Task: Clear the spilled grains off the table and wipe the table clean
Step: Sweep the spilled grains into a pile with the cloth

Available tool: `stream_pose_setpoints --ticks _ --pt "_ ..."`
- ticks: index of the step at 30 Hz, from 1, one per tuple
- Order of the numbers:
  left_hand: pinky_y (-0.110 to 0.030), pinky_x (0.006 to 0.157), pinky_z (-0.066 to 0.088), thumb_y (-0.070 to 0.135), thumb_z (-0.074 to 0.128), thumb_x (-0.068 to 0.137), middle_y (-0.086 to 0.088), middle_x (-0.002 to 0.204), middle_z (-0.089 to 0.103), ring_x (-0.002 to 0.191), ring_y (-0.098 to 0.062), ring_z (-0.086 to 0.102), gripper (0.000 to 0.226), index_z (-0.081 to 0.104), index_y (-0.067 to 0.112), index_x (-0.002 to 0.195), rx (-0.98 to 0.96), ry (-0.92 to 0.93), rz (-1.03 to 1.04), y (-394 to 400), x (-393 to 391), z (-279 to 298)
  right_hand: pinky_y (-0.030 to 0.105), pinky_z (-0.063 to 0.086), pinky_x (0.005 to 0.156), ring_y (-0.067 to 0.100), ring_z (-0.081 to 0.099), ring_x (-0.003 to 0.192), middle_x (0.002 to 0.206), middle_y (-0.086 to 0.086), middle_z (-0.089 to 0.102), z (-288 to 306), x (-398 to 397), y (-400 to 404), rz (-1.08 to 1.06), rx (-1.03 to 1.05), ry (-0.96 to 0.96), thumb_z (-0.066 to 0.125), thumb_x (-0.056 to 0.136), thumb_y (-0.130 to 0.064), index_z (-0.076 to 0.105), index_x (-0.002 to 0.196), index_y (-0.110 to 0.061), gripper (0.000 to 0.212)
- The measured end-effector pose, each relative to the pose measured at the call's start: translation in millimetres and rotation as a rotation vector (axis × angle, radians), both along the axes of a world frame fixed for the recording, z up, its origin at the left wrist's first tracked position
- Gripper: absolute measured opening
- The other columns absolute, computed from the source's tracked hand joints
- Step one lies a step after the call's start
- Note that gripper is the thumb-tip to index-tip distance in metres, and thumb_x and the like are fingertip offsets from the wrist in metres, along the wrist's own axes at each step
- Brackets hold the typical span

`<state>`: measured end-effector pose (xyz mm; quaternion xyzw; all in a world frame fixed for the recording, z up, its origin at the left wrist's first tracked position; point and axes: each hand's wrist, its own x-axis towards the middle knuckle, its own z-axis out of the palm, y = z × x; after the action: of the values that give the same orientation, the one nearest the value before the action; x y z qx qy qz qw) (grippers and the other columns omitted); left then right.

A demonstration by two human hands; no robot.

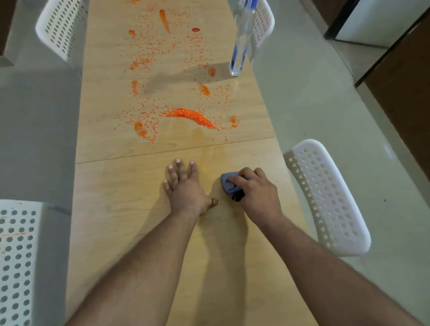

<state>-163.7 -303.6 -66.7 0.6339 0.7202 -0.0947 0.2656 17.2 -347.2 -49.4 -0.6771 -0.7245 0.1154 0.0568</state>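
1. Pale wood forms the table point(125, 193), a long top running away from the viewer, with a thin seam across it just beyond the hands.
2. Left hand point(185, 190): flat on the near section of the table, palm down, fingers straight and spread, holding nothing.
3. Right hand point(256, 193): just beside the left hand, fingers curled round a bunched blue-grey cloth point(229, 186), which is pressed against the table surface.
4. Near chairs: one white perforated chair point(11, 263) at the left edge, one white perforated chair point(329, 198) at the right edge.
5. Orange grains point(191, 116): spilled on the far section, beyond the seam. The densest heap is a curved ridge near the seam; thinner scatter and small smeared clusters extend toward the far end.
6. Surface between the ridge and the seam shows a faint orange, damp-looking stain.
7. Clear spray bottle point(242, 35) with blue parts: upright on the right side of the table, beside the scatter, well apart from both hands.
8. Far chairs: two further white perforated chairs, left point(59, 28) and right point(263, 21).
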Motion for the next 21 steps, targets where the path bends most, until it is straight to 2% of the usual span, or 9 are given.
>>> stream_pose_setpoints --ticks 7,11,15,19,21 --pt "-0.056 0.13 0.007 0.048 0.092 0.073 -0.009 0.171 -0.029 0.159 -0.033 -0.022 0.141 -0.011 0.028 0.167 -0.06 0.071 0.081 6 18 11 0.04 0.053 0.064 0.026 0.05 0.105 0.109 -0.002 0.059 4 20 88 0.076 0.027 0.0 0.06 0.09 -0.005 0.072 0.127 -0.027 0.045" --pt "-0.056 0.128 0.019 0.031 0.083 0.084 -0.008 0.172 -0.027 0.161 -0.032 -0.017 0.125 -0.009 0.025 0.168 -0.096 0.064 0.252 13 43 20 0.039 0.051 0.063 0.026 0.049 0.107 0.112 0.0 0.057 5 36 117 0.166 0.06 0.03 0.058 0.093 -0.005 0.067 0.131 -0.023 0.044" --pt "-0.056 0.128 0.012 0.06 0.071 0.089 -0.015 0.173 -0.022 0.16 -0.035 -0.017 0.114 -0.004 0.026 0.168 -0.037 0.011 0.428 5 83 18 0.037 0.045 0.059 0.027 0.049 0.107 0.115 0.001 0.057 13 56 109 0.321 0.101 0.056 0.062 0.089 -0.005 0.065 0.13 -0.024 0.046" --pt "-0.061 0.128 0.005 0.049 0.066 0.098 -0.022 0.169 -0.03 0.158 -0.039 -0.025 0.104 -0.011 0.038 0.166 -0.047 0.056 0.448 -1 113 11 0.034 0.037 0.058 0.027 0.052 0.102 0.11 0.0 0.057 1 89 84 0.517 0.056 0.018 0.069 0.085 -0.01 0.068 0.124 -0.024 0.041" --pt "-0.061 0.128 0.004 0.055 0.067 0.096 -0.02 0.169 -0.03 0.157 -0.038 -0.026 0.107 -0.013 0.04 0.165 -0.048 0.061 0.464 0 113 10 0.033 0.037 0.056 0.028 0.052 0.1 0.11 0.0 0.058 -8 98 80 0.541 0.034 0.022 0.071 0.084 -0.009 0.069 0.12 -0.022 0.038"
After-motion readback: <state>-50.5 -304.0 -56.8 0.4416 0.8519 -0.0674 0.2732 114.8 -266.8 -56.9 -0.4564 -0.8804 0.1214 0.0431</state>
